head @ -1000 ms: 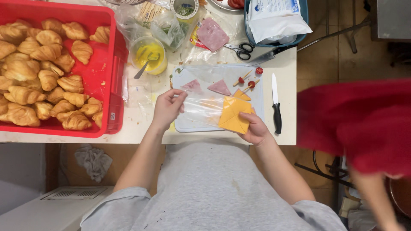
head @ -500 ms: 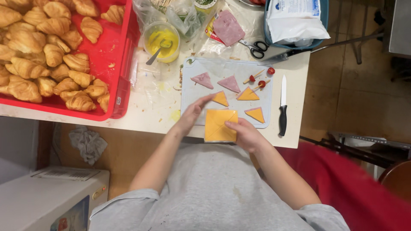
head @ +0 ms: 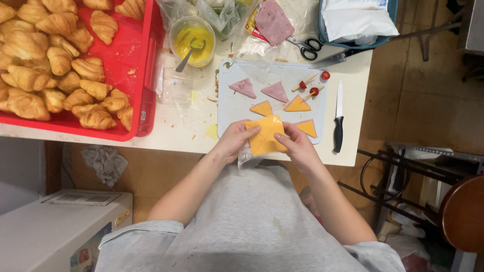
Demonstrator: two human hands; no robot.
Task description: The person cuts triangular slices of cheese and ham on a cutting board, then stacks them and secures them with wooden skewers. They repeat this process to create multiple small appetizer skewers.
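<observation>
Both hands are on one orange cheese slice (head: pixel 267 135) at the near edge of the pale cutting board (head: pixel 232 106). The left hand (head: pixel 233 141) pinches its left edge, thumb lying on top near the upper corner, the other fingers curled underneath. The right hand (head: pixel 298 146) pinches the right edge the same way, thumb tip on top and fingers tucked below. So the slice sits between the two hands, spread flat, with clear wrap (head: pixel 247 157) hanging off its lower left corner just under the left hand.

Just past the fingers on the board there are three small cheese triangles (head: pixel 297 105) and two pink ham triangles (head: pixel 275 91), plus two skewers with cherry tomatoes (head: pixel 313 91) near the far right corner. A black-handled knife (head: pixel 338 121) lies on the table just right of the board. Scissors (head: pixel 305 47) and a ham slice (head: pixel 273 21) sit further back, next to a cup of yellow sauce (head: pixel 192 39) with a spoon in it. A red tray (head: pixel 141 75) full of croissants (head: pixel 60 60) takes up the left side
</observation>
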